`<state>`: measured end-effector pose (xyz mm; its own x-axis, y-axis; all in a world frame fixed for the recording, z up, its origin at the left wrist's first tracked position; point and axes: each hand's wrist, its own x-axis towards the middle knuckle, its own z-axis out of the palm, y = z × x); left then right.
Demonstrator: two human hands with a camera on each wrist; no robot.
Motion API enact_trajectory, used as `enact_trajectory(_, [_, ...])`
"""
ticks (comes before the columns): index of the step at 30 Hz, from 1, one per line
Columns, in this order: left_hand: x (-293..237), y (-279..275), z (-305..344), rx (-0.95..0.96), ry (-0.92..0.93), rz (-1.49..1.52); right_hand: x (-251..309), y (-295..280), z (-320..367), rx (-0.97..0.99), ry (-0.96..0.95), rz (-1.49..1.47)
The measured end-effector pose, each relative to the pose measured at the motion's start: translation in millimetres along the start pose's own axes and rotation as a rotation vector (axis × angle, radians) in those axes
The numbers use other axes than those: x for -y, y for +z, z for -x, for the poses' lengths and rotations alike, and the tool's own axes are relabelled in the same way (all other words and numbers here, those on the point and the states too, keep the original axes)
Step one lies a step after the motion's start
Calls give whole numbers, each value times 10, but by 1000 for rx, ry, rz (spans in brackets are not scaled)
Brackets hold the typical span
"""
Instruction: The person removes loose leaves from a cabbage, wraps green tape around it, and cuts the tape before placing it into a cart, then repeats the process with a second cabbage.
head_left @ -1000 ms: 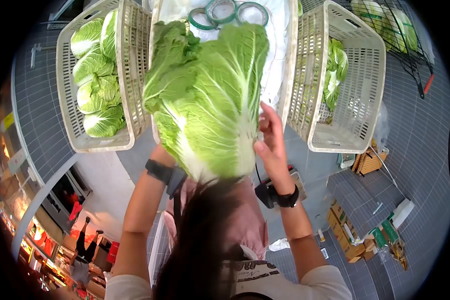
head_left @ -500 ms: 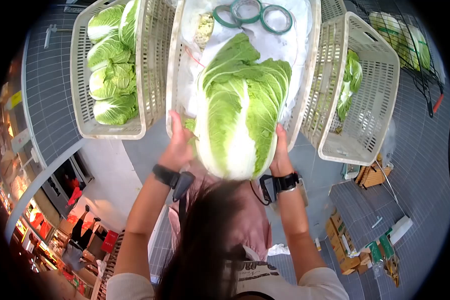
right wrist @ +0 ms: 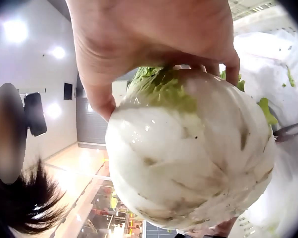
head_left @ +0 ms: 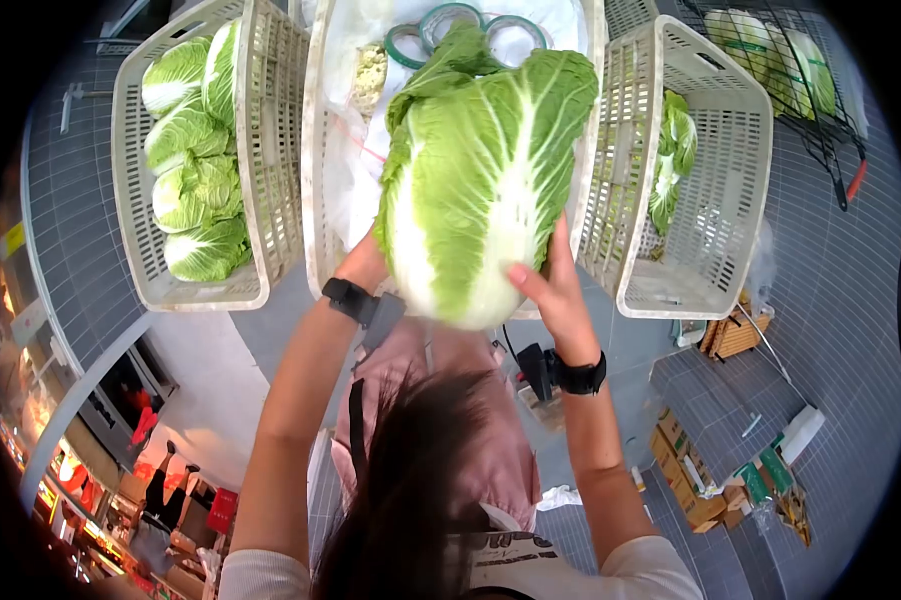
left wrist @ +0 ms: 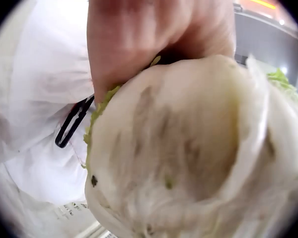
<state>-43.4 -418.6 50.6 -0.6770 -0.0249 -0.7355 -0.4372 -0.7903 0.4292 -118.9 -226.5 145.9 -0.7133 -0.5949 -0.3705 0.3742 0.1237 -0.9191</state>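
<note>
Both hands are clamped on the large green-and-white leafy cabbage [head_left: 480,190], one at each side, with the cabbage between them. Head view: the left hand [head_left: 365,262] grips it at eight o'clock, its fingers mostly hidden behind the leaves; the right hand [head_left: 558,300] grips at four o'clock, thumb on the white ribs. The cabbage is held base toward the person, leaf tips at twelve o'clock, blocking sight of much of the off-white plastic middle crate [head_left: 315,200] lined with white sheeting [head_left: 345,215]. Beyond the leaf tips, at twelve o'clock, lie green-rimmed tape rolls [head_left: 407,45], partly covered by a leaf; at eleven o'clock sits a pale crumbly heap [head_left: 368,75]. At ten o'clock, beside the middle crate, a pale slatted left crate [head_left: 130,200] holds several cabbages; at two o'clock a matching right crate [head_left: 750,200] holds some leafy greens [head_left: 672,150]. Farther out at two o'clock, a black wire basket [head_left: 820,135] holds cabbages banded in green. Left wrist view: the cabbage's brown-streaked base fills the centre, the hand pressing from twelve o'clock; a black loop-shaped handle [left wrist: 73,123] lies at nine o'clock. Right wrist view: fingers curl over the cabbage's top, and leaf scraps [right wrist: 290,75] dot the sheeting at two o'clock.
</note>
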Motion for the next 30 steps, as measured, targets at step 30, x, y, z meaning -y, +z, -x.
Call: enact_trajectory(30, [714, -244, -84, 62, -22, 574, 2, -281, 426, 207, 155, -4])
